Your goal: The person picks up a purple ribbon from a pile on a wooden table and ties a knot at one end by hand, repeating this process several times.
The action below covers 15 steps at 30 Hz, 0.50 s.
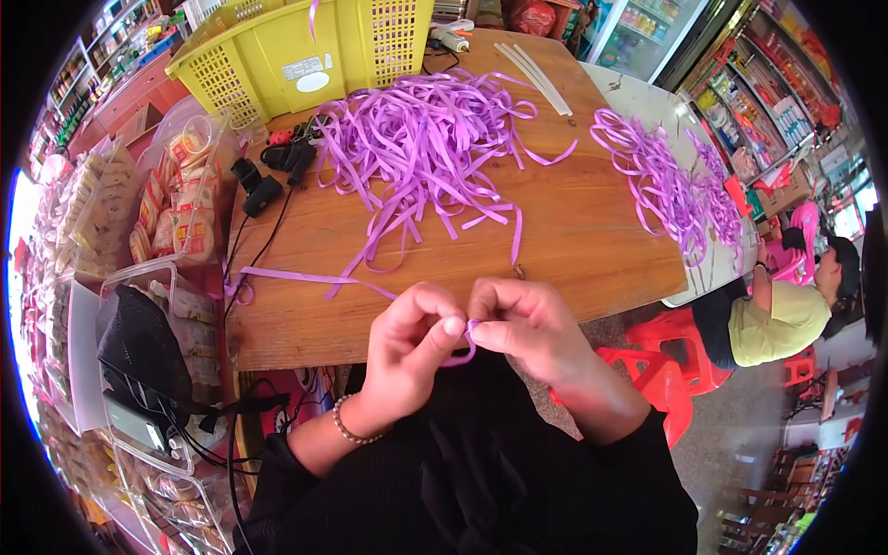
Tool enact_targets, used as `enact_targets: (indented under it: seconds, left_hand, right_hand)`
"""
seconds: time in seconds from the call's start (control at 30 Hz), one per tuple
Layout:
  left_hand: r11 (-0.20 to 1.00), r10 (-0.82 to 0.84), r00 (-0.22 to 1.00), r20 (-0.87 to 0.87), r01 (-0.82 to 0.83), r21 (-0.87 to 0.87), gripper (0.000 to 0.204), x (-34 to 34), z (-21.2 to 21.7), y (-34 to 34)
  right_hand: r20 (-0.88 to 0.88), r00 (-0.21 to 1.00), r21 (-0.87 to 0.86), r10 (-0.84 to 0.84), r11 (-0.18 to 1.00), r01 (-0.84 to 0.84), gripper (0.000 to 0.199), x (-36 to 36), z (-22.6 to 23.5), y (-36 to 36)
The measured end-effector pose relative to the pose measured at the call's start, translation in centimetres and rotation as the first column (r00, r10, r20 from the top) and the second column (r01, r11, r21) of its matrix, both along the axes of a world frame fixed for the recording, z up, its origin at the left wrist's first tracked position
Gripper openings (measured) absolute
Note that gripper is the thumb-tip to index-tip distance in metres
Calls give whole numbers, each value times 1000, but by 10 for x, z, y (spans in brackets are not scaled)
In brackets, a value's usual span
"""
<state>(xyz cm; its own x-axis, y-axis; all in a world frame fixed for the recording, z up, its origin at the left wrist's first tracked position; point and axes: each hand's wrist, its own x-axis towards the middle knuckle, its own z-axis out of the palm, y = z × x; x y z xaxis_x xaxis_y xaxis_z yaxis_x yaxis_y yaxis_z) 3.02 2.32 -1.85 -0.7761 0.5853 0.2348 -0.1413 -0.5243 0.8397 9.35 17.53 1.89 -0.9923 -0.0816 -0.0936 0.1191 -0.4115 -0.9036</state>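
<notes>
Above my lap, just off the near edge of the wooden table, I pinch a purple ribbon (470, 350) between both hands. My left hand (402, 347) is closed on it, thumb against forefinger. Close beside it, my right hand (541, 333) grips the same ribbon with thumb and forefinger. A small loop of ribbon hangs between the fingertips; whether it is knotted I cannot tell. One flat purple strip (305, 276) lies along the table and runs toward my left hand. A large tangled heap of purple ribbons (430, 139) lies beyond my hands.
A yellow plastic crate (310, 65) stands at the back left. Translucent sticks (536, 79) lie at the far right. More purple ribbons (671, 185) rest on a white surface at right. Black cabled devices (264, 194) sit left, beside packaged-food bins (190, 190). Red stools (680, 342) and a person (777, 319) are at right.
</notes>
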Motion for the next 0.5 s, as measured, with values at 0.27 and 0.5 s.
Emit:
enact_targets:
  seconds: [0.27,0.5]
  left_hand:
    - [869,266,391,-881,-493,43,19,-17,11,-10]
    - [900,161,589,-792,-418,-128,16,-16,17,-16]
  right_hand:
    - [200,979,-491,-32,862,129,15,11,-17,-12]
    - [166,981,-435,-99,886,163,14,16,-24,-12]
